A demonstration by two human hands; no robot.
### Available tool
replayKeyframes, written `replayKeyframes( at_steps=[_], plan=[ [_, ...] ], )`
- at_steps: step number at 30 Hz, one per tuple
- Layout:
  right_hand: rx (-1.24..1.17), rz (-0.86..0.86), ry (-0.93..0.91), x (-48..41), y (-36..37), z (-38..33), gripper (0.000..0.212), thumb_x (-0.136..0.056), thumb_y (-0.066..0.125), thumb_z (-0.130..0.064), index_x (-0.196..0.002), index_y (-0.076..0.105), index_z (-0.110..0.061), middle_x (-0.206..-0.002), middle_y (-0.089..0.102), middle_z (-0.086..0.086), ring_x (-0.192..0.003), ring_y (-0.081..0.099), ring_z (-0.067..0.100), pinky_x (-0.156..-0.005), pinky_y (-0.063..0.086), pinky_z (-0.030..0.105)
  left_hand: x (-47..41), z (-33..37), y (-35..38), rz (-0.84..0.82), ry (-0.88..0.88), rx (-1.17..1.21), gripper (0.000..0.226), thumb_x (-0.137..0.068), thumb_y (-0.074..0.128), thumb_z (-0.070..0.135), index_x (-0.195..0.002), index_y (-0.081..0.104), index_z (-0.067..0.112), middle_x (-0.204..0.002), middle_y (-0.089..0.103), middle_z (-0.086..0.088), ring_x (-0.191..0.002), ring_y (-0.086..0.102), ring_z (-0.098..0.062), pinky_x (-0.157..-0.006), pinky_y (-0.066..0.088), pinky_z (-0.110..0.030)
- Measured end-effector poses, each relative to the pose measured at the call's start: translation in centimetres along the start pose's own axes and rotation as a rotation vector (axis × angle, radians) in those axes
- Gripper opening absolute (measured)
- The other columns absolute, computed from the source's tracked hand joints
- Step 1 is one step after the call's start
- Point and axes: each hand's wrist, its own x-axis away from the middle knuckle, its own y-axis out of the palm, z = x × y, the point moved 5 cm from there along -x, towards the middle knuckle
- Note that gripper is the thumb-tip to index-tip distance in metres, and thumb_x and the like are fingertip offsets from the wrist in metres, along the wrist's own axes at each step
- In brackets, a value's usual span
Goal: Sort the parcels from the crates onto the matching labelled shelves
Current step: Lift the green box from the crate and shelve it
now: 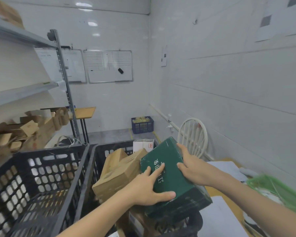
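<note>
Two-handed grip on a dark green parcel [171, 175] with white lettering on its top face, tilted with the far corner raised, up over the right black crate [99, 161]. At its near left corner, the left hand [149, 187]: fingers spread across the top face, thumb hooked along the near edge, forearm reaching in from bottom centre. On its right edge, the right hand [191, 166]: thumb laid on the top face, fingers wrapped over the side and hidden past it, forearm reaching in from the lower right. Directly under and left of the parcel, inside the same crate, brown cardboard parcels [120, 170] leaning on one another. Touching that crate's left wall, the left black crate [41, 168], contents hard to make out through the holes. Farther left, metal shelves [24, 36], with loose brown cartons [32, 130] piled on the lowest level. Behind the crates, a white box [143, 145] and a round white chair back [192, 135]; in the far corner, a blue crate [142, 124] on the floor. At right, a surface [217, 190] with pale sheets, and a blurred green basket [280, 190] at its edge. On the far wall, whiteboards [109, 65].
</note>
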Motion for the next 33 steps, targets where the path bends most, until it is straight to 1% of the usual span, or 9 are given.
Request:
replayKeyframes(
  at_steps=[5, 9, 12, 17, 21, 23, 26, 30, 33],
  plan=[
    [-0.032, 0.078, 0.02, 0.2, -1.8, -0.4, 0.052, -0.104, 0.03, -0.024, -0.149, 0.005, -0.023, -0.092, 0.066, 0.011, -0.075, 0.061, 0.022, -0.071, 0.048, 0.034, 0.1, 1.3, -0.7, 0.127, 0.096, 0.114, 0.122, -0.061, 0.077, 0.07, -0.146, -0.009, 0.059, -0.162, -0.019, 0.002, -0.146, -0.024, -0.033, -0.121, 0.005, -0.05],
    [-0.127, 0.202, -0.022, -0.2, -3.7, -0.2, 0.046, -0.104, 0.029, -0.024, -0.147, 0.015, -0.023, -0.121, 0.061, 0.014, -0.101, 0.062, 0.029, -0.088, 0.048, 0.039, 0.2, 1.2, -4.0, 0.283, 0.103, 0.113, 0.133, -0.058, 0.082, 0.066, -0.156, 0.0, 0.032, -0.161, -0.023, 0.006, -0.15, -0.01, -0.019, -0.121, 0.01, -0.041],
    [-0.19, 0.267, -0.051, -0.7, -4.6, -0.4, 0.05, -0.104, 0.029, -0.026, -0.151, 0.011, -0.024, -0.138, 0.049, 0.008, -0.108, 0.055, 0.02, -0.09, 0.043, 0.033, 1.1, 0.8, -6.7, 0.347, 0.043, 0.193, 0.132, -0.054, 0.084, 0.065, -0.157, 0.007, 0.031, -0.158, -0.031, 0.004, -0.151, -0.002, -0.019, -0.119, 0.017, -0.038],
    [-0.247, 0.312, -0.08, -1.4, -4.4, -1.6, 0.049, -0.104, 0.028, -0.025, -0.151, 0.013, -0.026, -0.139, 0.048, 0.005, -0.109, 0.054, 0.018, -0.085, 0.039, 0.029, 2.2, 0.1, -8.9, 0.365, 0.07, 0.278, 0.12, -0.059, 0.084, 0.058, -0.155, 0.015, 0.037, -0.162, 0.005, 0.008, -0.15, 0.007, -0.015, -0.118, 0.019, -0.039],
    [-0.252, 0.3, -0.091, -1.8, -3.8, -3.0, 0.046, -0.105, 0.027, -0.024, -0.15, 0.018, -0.023, -0.123, 0.057, 0.008, -0.097, 0.057, 0.023, -0.077, 0.041, 0.029, 2.5, -1.2, -9.2, 0.396, 0.067, 0.318, 0.12, -0.059, 0.086, 0.055, -0.155, 0.018, 0.033, -0.16, 0.013, 0.012, -0.145, 0.018, -0.009, -0.115, 0.024, -0.032],
    [-0.27, 0.298, -0.093, -1.8, -3.9, -3.4, 0.048, -0.105, 0.03, -0.025, -0.151, 0.016, -0.026, -0.121, 0.057, 0.005, -0.093, 0.057, 0.019, -0.077, 0.04, 0.028, 2.7, -1.6, -9.5, 0.424, 0.063, 0.31, 0.122, -0.057, 0.086, 0.059, -0.155, 0.018, 0.034, -0.159, 0.014, 0.014, -0.144, 0.019, -0.006, -0.115, 0.024, -0.033],
    [-0.393, 0.328, -0.095, -2.2, -4.2, -3.5, 0.059, -0.102, 0.04, -0.03, -0.152, 0.01, -0.026, -0.144, 0.047, 0.004, -0.116, 0.057, 0.019, -0.099, 0.045, 0.035, 2.8, -2.4, -9.5, 0.433, 0.045, 0.301, 0.129, -0.049, 0.082, 0.073, -0.155, 0.017, 0.037, -0.156, 0.014, 0.018, -0.142, 0.019, -0.004, -0.117, 0.024, -0.037],
    [-0.348, 0.379, -0.123, -1.9, -4.6, -4.3, 0.058, -0.094, 0.056, -0.038, -0.143, 0.036, -0.015, -0.138, 0.052, -0.001, -0.119, 0.053, 0.013, -0.098, 0.045, 0.031, 2.6, -2.9, -9.7, 0.434, 0.024, 0.323, 0.142, -0.031, 0.068, 0.093, -0.152, 0.015, 0.04, -0.159, 0.013, 0.016, -0.145, 0.023, -0.01, -0.116, 0.031, -0.045],
    [-0.277, 0.405, -0.175, -1.4, -4.6, -5.4, 0.058, -0.092, 0.057, -0.041, -0.143, 0.042, -0.018, -0.137, 0.053, -0.006, -0.125, 0.049, 0.011, -0.1, 0.039, 0.026, 2.6, -2.5, -10.2, 0.432, -0.035, 0.438, 0.127, -0.036, 0.053, 0.101, -0.146, 0.029, 0.04, -0.162, 0.004, 0.01, -0.149, 0.012, -0.014, -0.119, 0.022, -0.046]
  ],
)
